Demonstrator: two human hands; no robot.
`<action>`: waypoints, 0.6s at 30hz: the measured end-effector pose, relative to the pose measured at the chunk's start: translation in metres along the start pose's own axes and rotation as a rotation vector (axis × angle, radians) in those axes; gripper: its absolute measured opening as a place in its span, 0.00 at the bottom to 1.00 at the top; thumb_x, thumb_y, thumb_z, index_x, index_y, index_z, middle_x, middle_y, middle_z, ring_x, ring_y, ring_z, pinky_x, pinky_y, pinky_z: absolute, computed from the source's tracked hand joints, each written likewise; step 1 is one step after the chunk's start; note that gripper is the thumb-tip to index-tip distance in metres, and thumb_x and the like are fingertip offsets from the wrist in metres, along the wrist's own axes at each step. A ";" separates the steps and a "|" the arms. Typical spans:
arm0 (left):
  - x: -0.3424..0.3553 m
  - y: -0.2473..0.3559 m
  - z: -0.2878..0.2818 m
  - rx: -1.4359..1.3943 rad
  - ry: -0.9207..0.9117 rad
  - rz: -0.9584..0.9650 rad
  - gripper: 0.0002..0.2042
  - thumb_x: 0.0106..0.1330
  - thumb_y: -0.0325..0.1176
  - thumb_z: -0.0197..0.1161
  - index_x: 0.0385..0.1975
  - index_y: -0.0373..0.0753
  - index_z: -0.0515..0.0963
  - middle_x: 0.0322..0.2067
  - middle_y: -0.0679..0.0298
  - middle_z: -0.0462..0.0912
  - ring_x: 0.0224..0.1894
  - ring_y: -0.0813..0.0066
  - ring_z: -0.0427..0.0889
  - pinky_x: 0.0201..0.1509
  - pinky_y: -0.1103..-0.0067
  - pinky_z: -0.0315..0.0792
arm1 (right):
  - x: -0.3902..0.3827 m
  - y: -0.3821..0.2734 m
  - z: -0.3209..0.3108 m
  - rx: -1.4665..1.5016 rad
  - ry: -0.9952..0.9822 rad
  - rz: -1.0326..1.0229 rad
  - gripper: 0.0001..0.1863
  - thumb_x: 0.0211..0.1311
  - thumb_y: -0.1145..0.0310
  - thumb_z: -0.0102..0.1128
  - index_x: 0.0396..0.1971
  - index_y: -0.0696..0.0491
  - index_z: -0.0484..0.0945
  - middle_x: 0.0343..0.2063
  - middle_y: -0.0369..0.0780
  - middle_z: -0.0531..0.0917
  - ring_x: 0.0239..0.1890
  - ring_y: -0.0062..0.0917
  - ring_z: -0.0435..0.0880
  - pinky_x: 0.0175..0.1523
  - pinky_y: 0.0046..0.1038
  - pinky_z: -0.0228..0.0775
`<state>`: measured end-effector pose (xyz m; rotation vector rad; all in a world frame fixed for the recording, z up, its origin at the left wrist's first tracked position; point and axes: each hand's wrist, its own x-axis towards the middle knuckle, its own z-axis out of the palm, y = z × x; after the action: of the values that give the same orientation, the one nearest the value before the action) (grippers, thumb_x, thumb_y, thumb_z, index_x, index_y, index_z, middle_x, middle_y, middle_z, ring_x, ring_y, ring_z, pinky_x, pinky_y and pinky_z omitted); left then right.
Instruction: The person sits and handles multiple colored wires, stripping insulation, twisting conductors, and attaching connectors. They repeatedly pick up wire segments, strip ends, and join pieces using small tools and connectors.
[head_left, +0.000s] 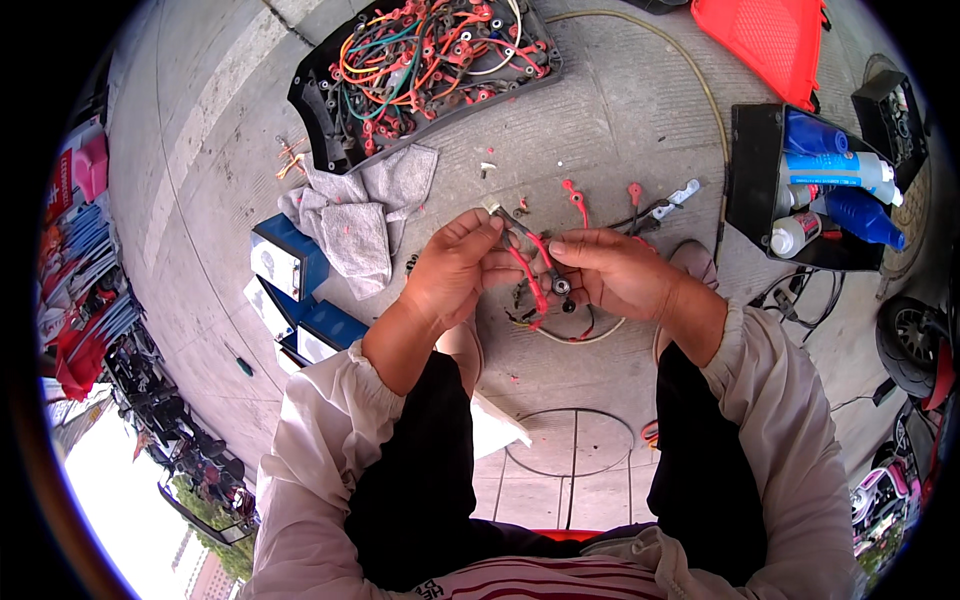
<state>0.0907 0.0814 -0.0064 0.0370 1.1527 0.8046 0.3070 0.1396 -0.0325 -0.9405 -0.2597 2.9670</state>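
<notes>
Before me, my left hand (448,268) pinches a short cable lead near its pale plug. Two wires run from that plug: one red, one dark with a red section. The cable lead (526,268) spans the gap to my right hand (622,275), whose thumb and fingers close on the dark wire above a round metal end. The red wire's end hangs between the hands. Below them on the ground lies a loop of thin wires (585,338), partly hidden by my fingers. Past my right hand are a red-ended lead (575,198) and another lead (635,197) with a red end.
A black tray (330,150) heaped with coloured cables lies at the far left, beside a grey cloth (355,240). Blue-and-white boxes (305,300) stand nearer. On the right, a black bin (752,190) holds bottles, near a red plastic panel (765,45). A hose (700,75) curves behind.
</notes>
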 end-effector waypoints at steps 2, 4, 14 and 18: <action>-0.002 -0.005 0.000 -0.025 0.007 0.024 0.06 0.73 0.32 0.50 0.38 0.38 0.73 0.38 0.60 0.82 0.38 0.66 0.86 0.42 0.76 0.81 | -0.002 0.004 -0.002 -0.019 -0.020 -0.019 0.12 0.72 0.64 0.48 0.44 0.55 0.76 0.34 0.35 0.81 0.34 0.21 0.80 0.38 0.23 0.71; -0.009 -0.004 0.009 -0.040 0.014 0.095 0.07 0.73 0.32 0.50 0.39 0.37 0.73 0.36 0.59 0.82 0.36 0.69 0.86 0.40 0.77 0.82 | -0.006 0.005 0.005 -0.047 -0.023 -0.053 0.11 0.72 0.64 0.48 0.43 0.55 0.76 0.33 0.35 0.81 0.33 0.20 0.79 0.35 0.22 0.69; -0.180 0.067 0.102 0.090 -0.243 0.683 0.07 0.69 0.24 0.55 0.45 0.39 0.71 0.40 0.64 0.81 0.44 0.75 0.81 0.50 0.77 0.77 | -0.113 -0.012 0.178 -0.481 0.140 -0.639 0.12 0.72 0.63 0.48 0.42 0.56 0.76 0.26 0.29 0.74 0.25 0.10 0.70 0.26 0.17 0.64; -0.266 0.079 0.147 0.113 -0.250 0.870 0.06 0.70 0.25 0.54 0.44 0.39 0.70 0.38 0.63 0.80 0.42 0.71 0.82 0.49 0.73 0.77 | -0.180 0.006 0.265 -0.545 0.112 -0.765 0.11 0.71 0.66 0.50 0.45 0.56 0.76 0.31 0.31 0.78 0.31 0.11 0.72 0.35 0.17 0.66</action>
<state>0.1245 0.0380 0.3027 0.7542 0.9229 1.4458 0.3028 0.0810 0.2823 -0.7792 -1.1607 2.1522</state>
